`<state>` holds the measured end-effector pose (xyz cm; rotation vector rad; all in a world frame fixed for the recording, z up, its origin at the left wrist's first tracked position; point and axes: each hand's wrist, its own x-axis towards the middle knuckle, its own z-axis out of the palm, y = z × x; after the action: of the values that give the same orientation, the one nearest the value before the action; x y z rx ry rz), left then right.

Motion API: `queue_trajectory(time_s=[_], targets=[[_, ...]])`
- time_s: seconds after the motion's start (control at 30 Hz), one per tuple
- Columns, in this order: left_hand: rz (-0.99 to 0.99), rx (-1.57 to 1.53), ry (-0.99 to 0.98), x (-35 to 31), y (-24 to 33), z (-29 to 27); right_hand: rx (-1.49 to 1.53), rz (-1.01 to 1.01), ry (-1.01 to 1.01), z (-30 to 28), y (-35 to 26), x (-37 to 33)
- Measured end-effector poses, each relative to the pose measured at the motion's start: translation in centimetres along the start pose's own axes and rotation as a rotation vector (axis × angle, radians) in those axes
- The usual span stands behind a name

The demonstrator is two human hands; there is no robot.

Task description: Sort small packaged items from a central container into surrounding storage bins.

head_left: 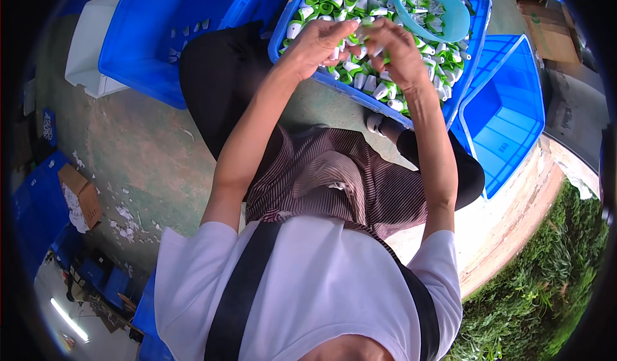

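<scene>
Both arms reach over a blue crate (474, 43) heaped with small white-and-green plastic parts (350, 69). My left hand (312, 49) is closed, thumb and forefinger pinching a small white plastic part (353, 24) near the crate's middle. Close beside it, my right hand (400, 56) is bent inward, its fingers smeared by motion. Whether those fingers hold anything cannot be made out. A light-blue oval bowl (457, 22) with more of the parts rests on the heap, just beyond my right hand.
A large blue bin (144, 36) stands at the left with a few small pieces inside, next to a white box (90, 46). Another blue crate (508, 114) is at the right. Cardboard boxes (553, 33) lie far right; scraps (125, 223) litter the floor.
</scene>
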<state>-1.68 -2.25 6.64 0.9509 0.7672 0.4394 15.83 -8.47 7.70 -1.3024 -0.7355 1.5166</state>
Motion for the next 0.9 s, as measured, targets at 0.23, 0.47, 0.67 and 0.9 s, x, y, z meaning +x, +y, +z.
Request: queue_trajectory(time_s=[0.23,0.47,0.67,0.9], targets=[[0.296,0.156,0.319,-3.8,6.2,-7.3,-1.274,-0.640,0.733,-9.8,-0.4,4.2],[-0.174,0.645,0.572,-5.5,4.3,-26.3,-1.538,-0.487,0.033,-1.2,7.0,0.8],[0.251,0.679,0.871,-6.2,5.7,-25.6,-1.691,-0.386,-0.033,-0.3,8.7,0.5],[1.194,-0.027,-0.832,-15.1,13.1,0.5,-1.295,-0.239,0.158,-2.0,8.6,-1.3]])
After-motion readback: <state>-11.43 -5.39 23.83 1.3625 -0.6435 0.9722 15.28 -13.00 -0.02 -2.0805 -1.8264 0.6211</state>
